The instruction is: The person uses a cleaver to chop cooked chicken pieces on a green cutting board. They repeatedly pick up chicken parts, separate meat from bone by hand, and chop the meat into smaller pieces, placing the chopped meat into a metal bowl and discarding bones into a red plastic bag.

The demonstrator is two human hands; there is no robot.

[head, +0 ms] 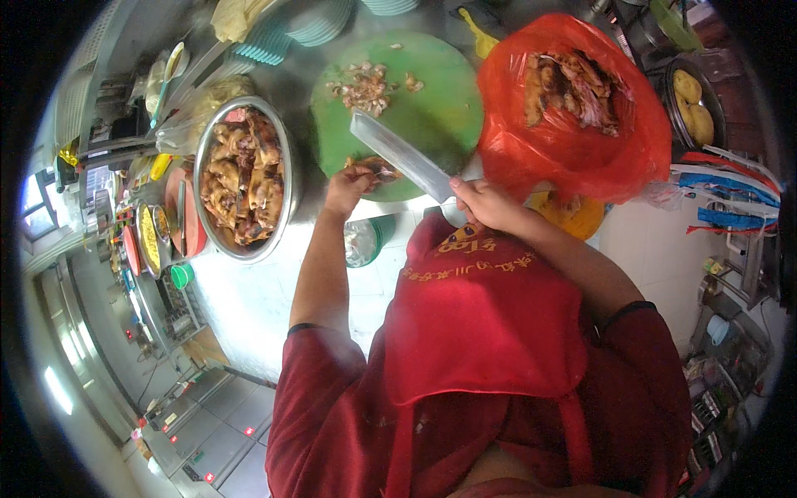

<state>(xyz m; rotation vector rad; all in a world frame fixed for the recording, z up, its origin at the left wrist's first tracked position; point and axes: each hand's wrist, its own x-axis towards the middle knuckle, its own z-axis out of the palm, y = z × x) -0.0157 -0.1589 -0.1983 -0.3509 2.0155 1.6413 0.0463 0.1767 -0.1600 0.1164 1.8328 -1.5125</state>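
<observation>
My right hand (489, 202) grips the handle of a broad-bladed cleaver (398, 152), its blade slanting up and left across a round green cutting board (429, 81). At the board's near edge, my left hand (350, 188) holds a browned piece of meat (381, 168), partly hidden by the fingers and the blade. Small chopped pieces (364, 87) lie in a heap farther back on the board. To the left stands a steel basin (289, 187) filled with browned meat pieces (243, 174). On the right, a red plastic bag (523, 152) lies open around more browned meat (576, 87).
Stacked pale-blue dishes (320, 22) stand behind the board. Beyond the red bag is a dark pot (669, 103) holding potato-like yellow items (694, 106). A green bin (383, 233) is below the counter edge. Another knife (181, 218) lies on a reddish board (194, 230) at left.
</observation>
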